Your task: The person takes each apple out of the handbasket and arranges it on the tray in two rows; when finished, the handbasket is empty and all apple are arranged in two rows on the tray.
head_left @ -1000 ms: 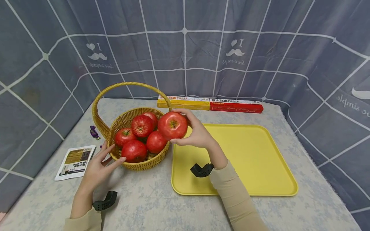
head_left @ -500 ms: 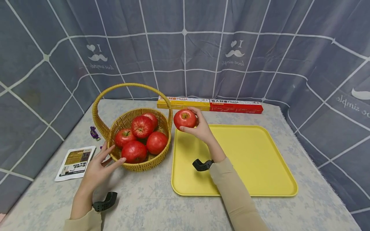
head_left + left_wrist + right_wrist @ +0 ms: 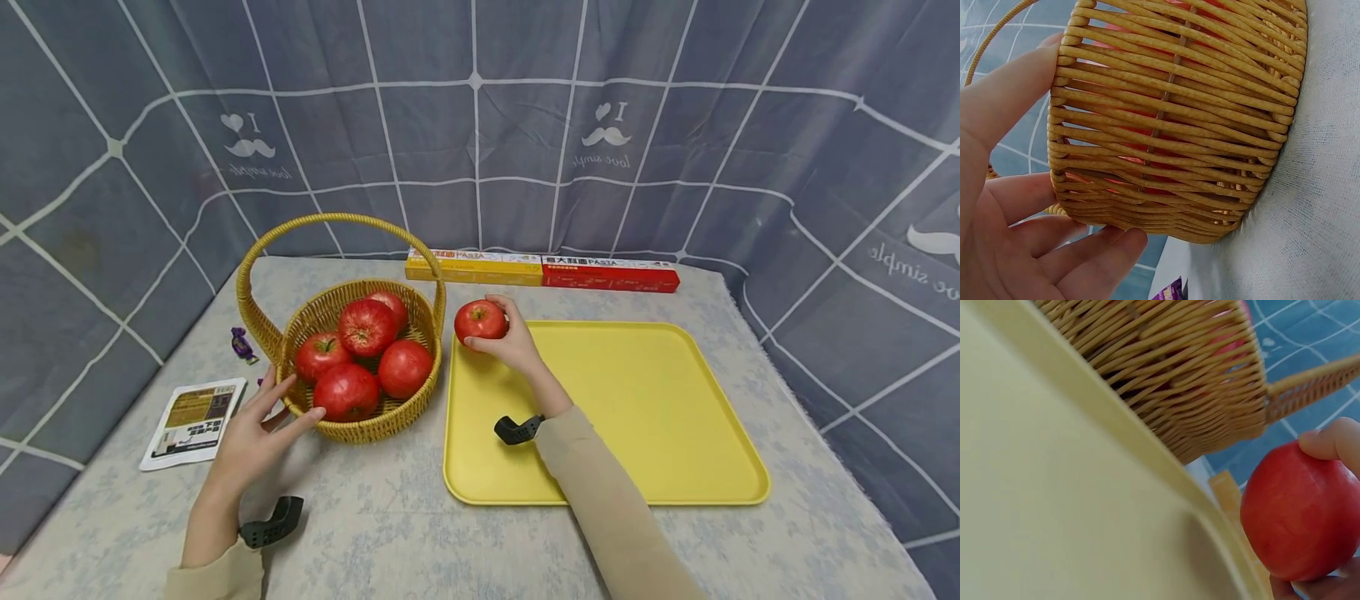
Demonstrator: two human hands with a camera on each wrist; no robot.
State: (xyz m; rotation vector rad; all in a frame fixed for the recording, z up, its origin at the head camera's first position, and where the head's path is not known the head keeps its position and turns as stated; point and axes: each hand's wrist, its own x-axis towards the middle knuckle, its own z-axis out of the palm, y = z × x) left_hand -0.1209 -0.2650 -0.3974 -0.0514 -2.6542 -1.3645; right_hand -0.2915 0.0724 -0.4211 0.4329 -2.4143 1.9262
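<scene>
My right hand (image 3: 504, 337) grips a red apple (image 3: 480, 321) (image 3: 1300, 512) low over the far left corner of the yellow tray (image 3: 645, 417) (image 3: 1054, 506); whether the apple touches the tray I cannot tell. A wicker basket (image 3: 375, 421) (image 3: 1172, 119) with a hoop handle stands left of the tray and holds several red apples (image 3: 366, 327). My left hand (image 3: 262, 421) (image 3: 1029, 219) rests with straight fingers against the basket's near left wall. In the right wrist view the basket (image 3: 1179, 381) lies just beyond the tray's rim.
A white and brown sachet (image 3: 197, 422) lies left of the basket, with a purple wrapped sweet (image 3: 242, 343) behind it. Yellow and red pasta boxes (image 3: 542, 271) line the table's far edge. Grey checked fabric (image 3: 480, 125) walls in the table on three sides.
My right hand has carried the apple from above the basket's rim rightward and down to the tray's far left corner. The left hand has stayed on the basket.
</scene>
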